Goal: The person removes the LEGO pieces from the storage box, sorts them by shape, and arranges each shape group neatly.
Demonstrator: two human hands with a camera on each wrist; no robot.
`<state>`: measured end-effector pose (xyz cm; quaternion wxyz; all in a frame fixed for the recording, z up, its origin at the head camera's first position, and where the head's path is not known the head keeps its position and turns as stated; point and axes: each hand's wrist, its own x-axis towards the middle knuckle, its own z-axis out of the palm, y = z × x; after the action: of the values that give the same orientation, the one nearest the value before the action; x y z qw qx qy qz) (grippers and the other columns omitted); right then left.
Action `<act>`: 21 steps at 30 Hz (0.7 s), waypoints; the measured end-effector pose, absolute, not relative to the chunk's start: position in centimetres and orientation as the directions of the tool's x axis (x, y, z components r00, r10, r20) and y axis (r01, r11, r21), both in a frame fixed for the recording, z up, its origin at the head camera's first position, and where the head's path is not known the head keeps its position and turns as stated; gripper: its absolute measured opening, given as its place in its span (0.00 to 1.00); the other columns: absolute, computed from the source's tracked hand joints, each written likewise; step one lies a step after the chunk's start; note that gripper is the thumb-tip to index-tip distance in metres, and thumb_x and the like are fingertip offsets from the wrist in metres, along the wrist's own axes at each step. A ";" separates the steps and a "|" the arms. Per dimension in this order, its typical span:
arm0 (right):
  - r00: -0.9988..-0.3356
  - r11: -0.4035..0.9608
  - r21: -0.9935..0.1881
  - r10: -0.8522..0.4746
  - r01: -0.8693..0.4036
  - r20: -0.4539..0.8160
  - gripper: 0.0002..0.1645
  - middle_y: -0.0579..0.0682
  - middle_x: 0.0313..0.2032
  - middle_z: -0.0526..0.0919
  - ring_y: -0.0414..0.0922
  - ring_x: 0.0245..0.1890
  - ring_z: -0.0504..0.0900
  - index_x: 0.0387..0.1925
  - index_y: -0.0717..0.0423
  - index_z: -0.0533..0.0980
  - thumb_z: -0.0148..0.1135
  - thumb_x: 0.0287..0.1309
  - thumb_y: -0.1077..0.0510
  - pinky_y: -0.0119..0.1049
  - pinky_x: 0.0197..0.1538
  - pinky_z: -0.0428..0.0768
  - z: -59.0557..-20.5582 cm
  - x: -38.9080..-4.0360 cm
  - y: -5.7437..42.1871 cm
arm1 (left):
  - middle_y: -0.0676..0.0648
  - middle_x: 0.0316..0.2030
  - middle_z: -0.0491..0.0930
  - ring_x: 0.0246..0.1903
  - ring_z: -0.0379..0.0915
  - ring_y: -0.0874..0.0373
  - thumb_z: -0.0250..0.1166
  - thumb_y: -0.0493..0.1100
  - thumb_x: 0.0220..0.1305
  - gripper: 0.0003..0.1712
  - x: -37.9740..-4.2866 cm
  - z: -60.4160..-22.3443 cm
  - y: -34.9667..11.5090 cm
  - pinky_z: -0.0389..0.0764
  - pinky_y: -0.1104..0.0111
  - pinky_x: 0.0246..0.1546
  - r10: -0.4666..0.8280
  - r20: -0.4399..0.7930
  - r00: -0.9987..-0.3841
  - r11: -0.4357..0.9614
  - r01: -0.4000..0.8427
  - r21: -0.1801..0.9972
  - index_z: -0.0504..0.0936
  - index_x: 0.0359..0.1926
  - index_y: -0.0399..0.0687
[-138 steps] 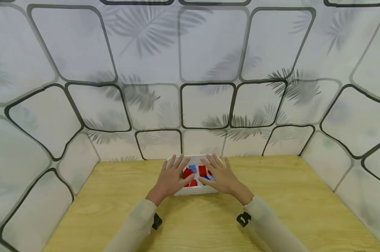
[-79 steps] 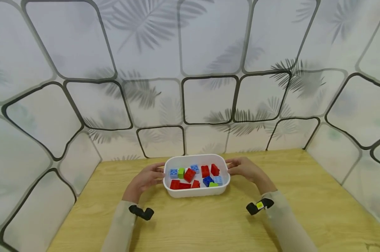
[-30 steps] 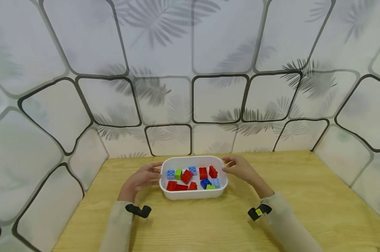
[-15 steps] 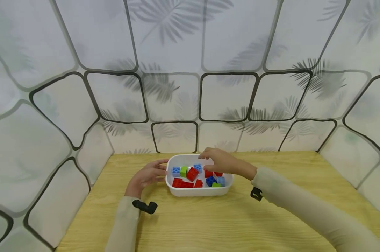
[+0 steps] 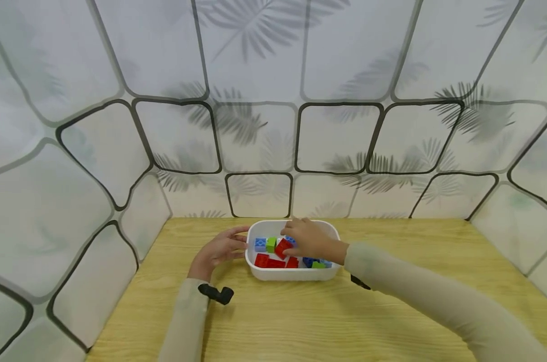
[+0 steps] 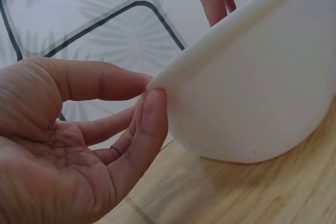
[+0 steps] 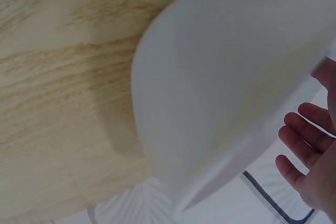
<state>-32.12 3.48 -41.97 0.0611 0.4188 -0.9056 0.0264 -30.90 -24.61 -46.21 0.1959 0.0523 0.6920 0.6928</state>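
A white plastic box (image 5: 296, 274) with several toy building bricks stands on the table. My left hand (image 5: 221, 251) is at its left end; in the left wrist view the thumb and forefinger meet at the rim. My right hand (image 5: 310, 237) is over the inside of the box, fingers spread and slightly bent, its thumb next to a tilted red brick (image 5: 282, 248); whether they touch cannot be told. A light blue brick (image 5: 260, 245) and a green brick (image 5: 271, 245) lie to the left. The hand hides bricks on the right side.
The wooden table (image 5: 278, 322) reaches back to a patterned fabric wall (image 5: 259, 146), which also closes off both sides. More red bricks (image 5: 261, 260) lie along the box's front, with a dark blue brick (image 5: 309, 262) right of them.
My right hand has left the box's right end and moved left over the bricks. My left hand stays at the left end. The whole scene has shifted to the right in view.
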 end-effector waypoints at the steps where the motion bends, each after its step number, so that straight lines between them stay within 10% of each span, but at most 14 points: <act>1: -0.641 0.649 0.014 -0.755 -0.761 0.140 0.30 0.55 0.53 0.83 0.53 0.55 0.80 0.55 0.57 0.81 0.72 0.59 0.43 0.54 0.62 0.77 -42.3 -32.2 3.5 | 0.45 0.50 0.78 0.50 0.77 0.56 0.57 0.30 0.71 0.37 -31.0 -46.2 -24.6 0.83 0.60 0.54 0.347 -0.197 -0.917 0.033 -0.198 0.980 0.57 0.77 0.37; 21: -0.686 0.695 0.212 -0.717 -0.687 0.124 0.27 0.49 0.44 0.84 0.48 0.48 0.80 0.50 0.54 0.83 0.76 0.54 0.43 0.45 0.57 0.76 -44.0 -31.7 1.4 | 0.43 0.55 0.78 0.50 0.78 0.57 0.57 0.30 0.71 0.37 -30.9 -46.2 -24.7 0.83 0.61 0.52 0.352 -0.187 -0.917 0.023 -0.191 0.981 0.57 0.78 0.38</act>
<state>-31.67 1.43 -43.99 0.0989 0.3834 -0.9152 -0.0746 -30.86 -24.69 -46.20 0.1949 0.0582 0.6881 0.6965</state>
